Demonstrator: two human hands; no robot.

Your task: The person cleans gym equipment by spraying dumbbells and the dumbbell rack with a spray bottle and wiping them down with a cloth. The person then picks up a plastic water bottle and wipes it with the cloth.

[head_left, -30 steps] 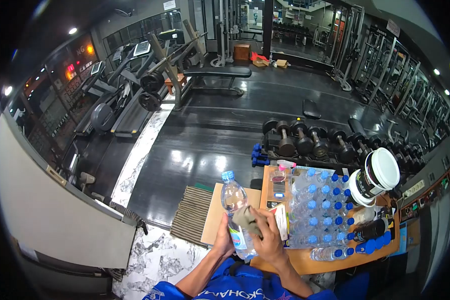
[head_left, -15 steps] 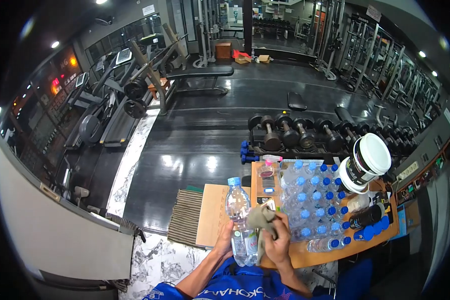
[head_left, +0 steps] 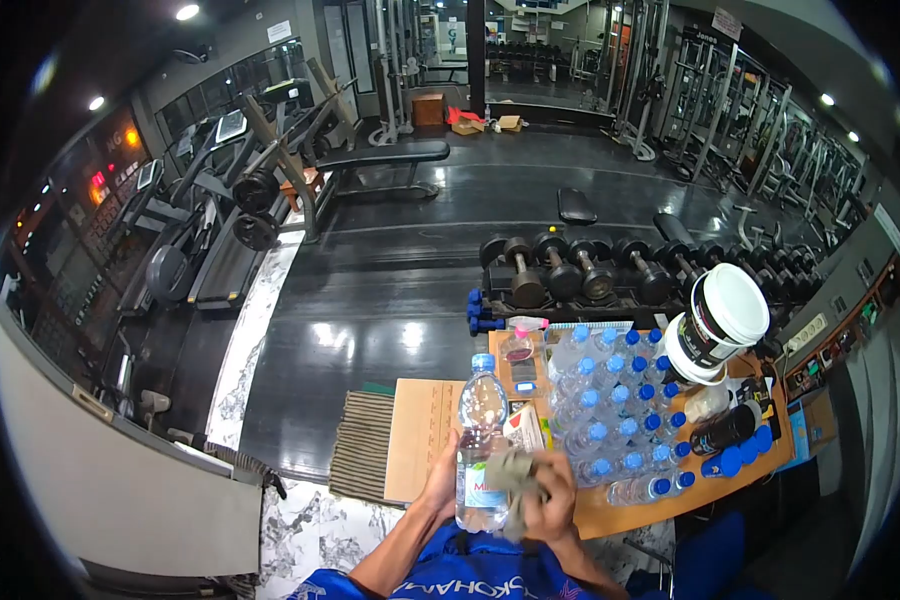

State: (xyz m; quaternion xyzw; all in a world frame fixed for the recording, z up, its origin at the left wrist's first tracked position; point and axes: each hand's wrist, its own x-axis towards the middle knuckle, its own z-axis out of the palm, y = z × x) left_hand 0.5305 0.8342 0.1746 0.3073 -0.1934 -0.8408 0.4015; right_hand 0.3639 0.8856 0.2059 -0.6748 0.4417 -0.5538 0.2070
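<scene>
A clear plastic bottle (head_left: 482, 405) with a light blue cap and a label stands upright in front of my body. My left hand (head_left: 442, 482) is wrapped round its left side. My right hand (head_left: 552, 500) grips a grey-green cloth (head_left: 515, 475), which lies against the bottle's right side and covers part of the label. To the right, several capped bottles (head_left: 620, 400) stand in rows on a wooden table (head_left: 610, 520), some with light blue caps and some with dark blue ones.
White tubs (head_left: 735, 305), a black bottle (head_left: 722, 430) and a spray bottle (head_left: 518, 345) are on the table. A cardboard piece (head_left: 420, 430) and a striped mat (head_left: 362, 445) lie to the left. Behind stand a dumbbell rack (head_left: 590, 275) and a bench (head_left: 390, 153).
The view has swung, so the room has shifted left. The held bottle has turned and its label now faces me more. The cloth has moved down from the bottle's middle to its label.
</scene>
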